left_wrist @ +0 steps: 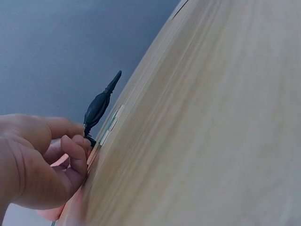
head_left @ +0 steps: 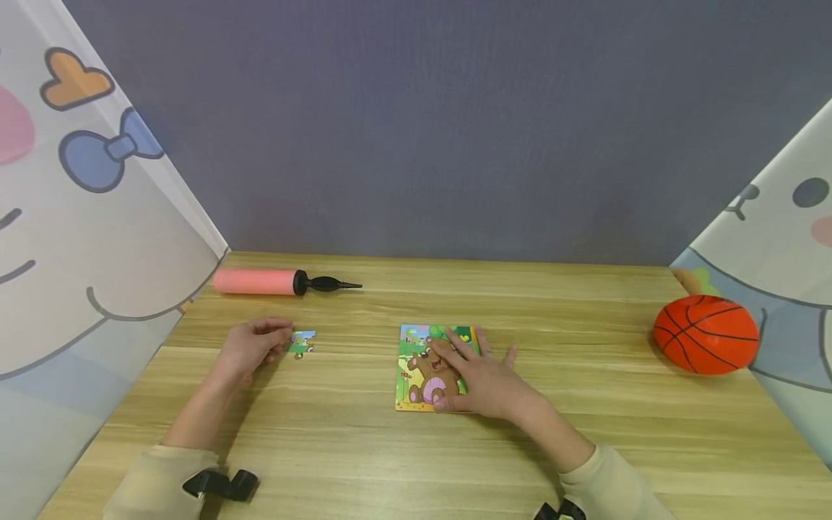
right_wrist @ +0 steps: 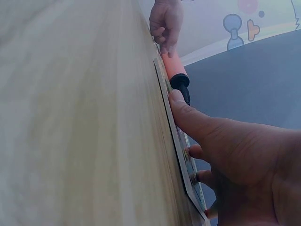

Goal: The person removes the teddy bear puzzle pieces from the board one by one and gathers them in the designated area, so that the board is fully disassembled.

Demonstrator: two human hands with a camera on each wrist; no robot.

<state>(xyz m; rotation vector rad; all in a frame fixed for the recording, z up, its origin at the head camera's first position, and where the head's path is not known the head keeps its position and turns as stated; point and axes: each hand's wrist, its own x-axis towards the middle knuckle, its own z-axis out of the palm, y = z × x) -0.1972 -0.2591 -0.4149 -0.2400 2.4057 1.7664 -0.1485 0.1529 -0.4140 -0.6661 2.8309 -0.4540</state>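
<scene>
A jigsaw puzzle (head_left: 416, 361) with a brown bear picture and a yellow-orange border lies flat on the wooden table. Across its right part rests my right hand (head_left: 494, 383), fingers spread and straight, covering that side; the right wrist view shows the thumb (right_wrist: 188, 115) along the puzzle's edge (right_wrist: 164, 89). Farther left, my left hand (head_left: 255, 347) pinches the left edge of a small blue-and-green puzzle piece (head_left: 302, 342) low at the table. In the left wrist view its fingers are curled, and the piece (left_wrist: 112, 125) shows just beyond the fingertips.
A pink hand pump (head_left: 256, 282) with a black nozzle lies behind my left hand. At the far right sits an orange ball (head_left: 705, 334) with black basketball lines. A grey wall (head_left: 455, 130) stands at the table's back, with cartoon-printed panels at both sides.
</scene>
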